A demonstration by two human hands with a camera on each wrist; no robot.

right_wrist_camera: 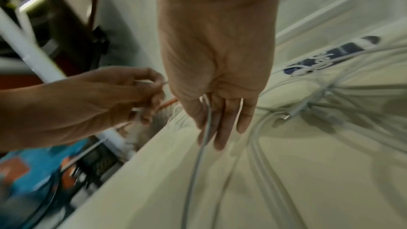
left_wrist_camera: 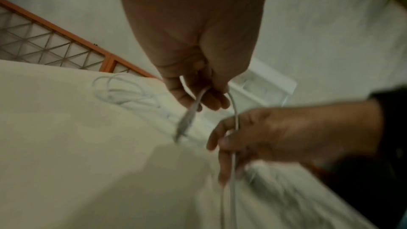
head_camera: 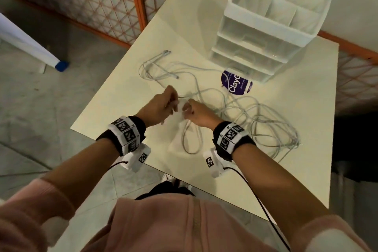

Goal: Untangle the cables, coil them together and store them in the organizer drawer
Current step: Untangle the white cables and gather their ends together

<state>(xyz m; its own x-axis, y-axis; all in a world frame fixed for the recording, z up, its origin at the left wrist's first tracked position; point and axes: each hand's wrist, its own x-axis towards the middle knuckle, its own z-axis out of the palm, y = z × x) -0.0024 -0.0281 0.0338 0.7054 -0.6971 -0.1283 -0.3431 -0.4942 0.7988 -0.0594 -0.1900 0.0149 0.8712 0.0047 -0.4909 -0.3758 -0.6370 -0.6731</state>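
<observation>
- While the left hand pinches one white cable near its plug end, fingers curled round it, the right hand has the same strand running down along its loosely bent fingers, thumb seemingly closed on it; both hover close together above the near edge of the table
- Pulling the hands apart quickly could tighten the tangle lying just right of the right hand, since many loops cross there and a knot would likely cinch instead of opening
- The plug dangling below the left fingers could catch in a loop when drawn through, and a tug might strain it
- A loose loop hangs below the hands at the table edge; more slack sliding that way could drop it off the edge and drag other strands along
- Beyond the left hand, a second bunch with loose ends lies apart from the big tangle; whether it joins the held strand is unclear, so a long pull may sweep it into the mess
- Strands pass over the round purple sticker ahead of the right hand, beside the drawer unit; hard dragging could snag against the unit, whose drawers look closed, so storing is some way off
</observation>
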